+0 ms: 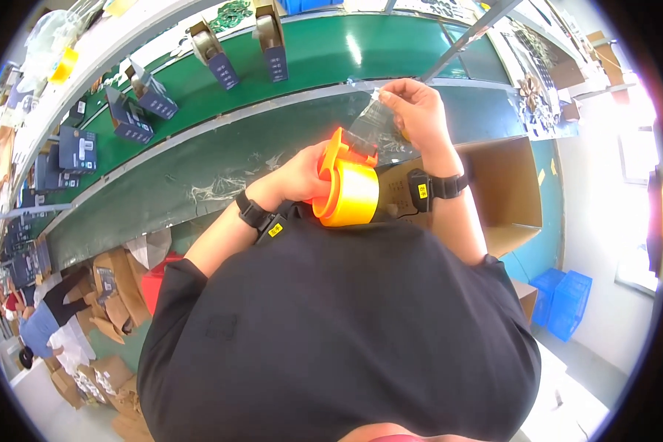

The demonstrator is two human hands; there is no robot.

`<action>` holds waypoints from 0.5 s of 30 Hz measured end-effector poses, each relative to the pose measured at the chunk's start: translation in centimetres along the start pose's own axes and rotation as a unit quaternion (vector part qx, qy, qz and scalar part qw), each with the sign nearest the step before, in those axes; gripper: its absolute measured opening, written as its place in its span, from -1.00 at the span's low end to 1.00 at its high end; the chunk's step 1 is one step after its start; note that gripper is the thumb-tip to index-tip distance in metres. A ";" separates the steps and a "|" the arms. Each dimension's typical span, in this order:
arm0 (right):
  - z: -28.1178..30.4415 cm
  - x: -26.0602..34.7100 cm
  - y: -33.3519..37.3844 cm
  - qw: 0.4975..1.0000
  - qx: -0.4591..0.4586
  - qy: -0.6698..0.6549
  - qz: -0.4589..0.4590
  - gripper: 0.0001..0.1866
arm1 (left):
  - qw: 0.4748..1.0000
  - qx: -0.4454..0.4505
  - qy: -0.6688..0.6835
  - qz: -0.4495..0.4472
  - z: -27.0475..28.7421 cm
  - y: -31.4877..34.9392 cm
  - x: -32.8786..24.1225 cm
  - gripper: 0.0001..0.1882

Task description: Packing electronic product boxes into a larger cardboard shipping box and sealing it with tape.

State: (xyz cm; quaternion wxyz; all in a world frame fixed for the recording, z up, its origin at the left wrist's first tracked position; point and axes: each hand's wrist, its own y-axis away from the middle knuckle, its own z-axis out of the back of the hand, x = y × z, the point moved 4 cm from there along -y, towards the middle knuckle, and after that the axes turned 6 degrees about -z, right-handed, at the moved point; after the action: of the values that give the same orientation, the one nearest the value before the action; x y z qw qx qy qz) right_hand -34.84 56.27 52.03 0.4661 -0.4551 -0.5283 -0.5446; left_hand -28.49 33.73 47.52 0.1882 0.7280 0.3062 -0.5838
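Observation:
In my left hand (302,174) is an orange tape dispenser (333,173) with a wide yellow roll in it, held close in front of my body. My fingers wrap round its left side. A strip of clear tape (373,122) stretches up and to the right from the dispenser. Its far end is pinched between the thumb and fingers of my right hand (418,110), which is raised over the edge of the workbench. Below my right forearm stands an open cardboard box (504,193), partly hidden by that arm.
A green conveyor belt (318,50) runs beyond the bench (144,214), carrying several dark blue boxes (221,70). Tape scraps (225,188) lie on the bench. Blue crates (569,306) stand at the right. Another person (43,324) bends among cartons at the lower left.

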 end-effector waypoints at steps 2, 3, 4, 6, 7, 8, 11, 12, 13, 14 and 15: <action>-0.4 -0.2 -0.1 1.000 -0.007 -0.002 -0.020 -0.93 | 1.000 0.011 -0.014 0.010 0.9 -0.1 -0.1 -0.33; -0.7 -0.2 -0.4 1.000 -0.012 -0.001 -0.020 -0.93 | 0.999 0.016 -0.032 0.021 1.3 -0.1 -0.1 -0.33; -0.9 -0.4 -0.7 0.998 -0.007 -0.033 -0.046 -0.94 | 0.999 0.022 -0.030 0.021 1.6 -0.2 -0.4 -0.33; -1.2 -1.1 -1.5 0.995 -0.008 -0.065 -0.071 -0.95 | 0.998 0.032 -0.025 0.042 2.0 -0.4 -0.8 -0.35; -1.7 -2.3 -2.2 0.991 0.006 -0.096 -0.098 -0.91 | 0.998 0.037 -0.027 0.040 2.5 -0.5 -0.2 -0.35; -2.4 -2.7 -2.6 0.984 0.021 -0.126 -0.126 -0.87 | 0.998 0.042 -0.033 0.018 2.9 -0.6 0.6 -0.36; -4.0 -3.7 -3.4 0.925 0.065 -0.293 -0.234 -0.78 | 0.998 0.049 -0.024 -0.012 3.5 -0.8 1.4 -0.40; -3.4 -4.7 -3.9 0.901 0.104 -0.334 -0.256 -0.71 | 0.999 0.049 -0.007 -0.019 3.7 -0.8 1.4 -0.44; -3.5 -4.5 -3.5 0.902 0.103 -0.333 -0.255 -0.71 | 0.999 0.050 -0.006 -0.020 3.8 -0.8 1.6 -0.44; -3.7 -4.3 -2.9 0.890 0.116 -0.366 -0.246 -0.72 | 0.998 0.057 -0.008 -0.029 4.0 -0.8 1.8 -0.46; -3.9 -4.0 -2.4 0.876 0.129 -0.399 -0.237 -0.72 | 0.997 0.063 -0.010 -0.038 4.1 -0.8 2.0 -0.49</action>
State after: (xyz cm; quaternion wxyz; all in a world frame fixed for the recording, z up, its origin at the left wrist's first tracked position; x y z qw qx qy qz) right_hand -36.61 52.51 47.63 0.1272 -0.4304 -0.8272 -0.3381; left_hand -31.76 32.19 44.67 0.1231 0.7206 0.2946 -0.6155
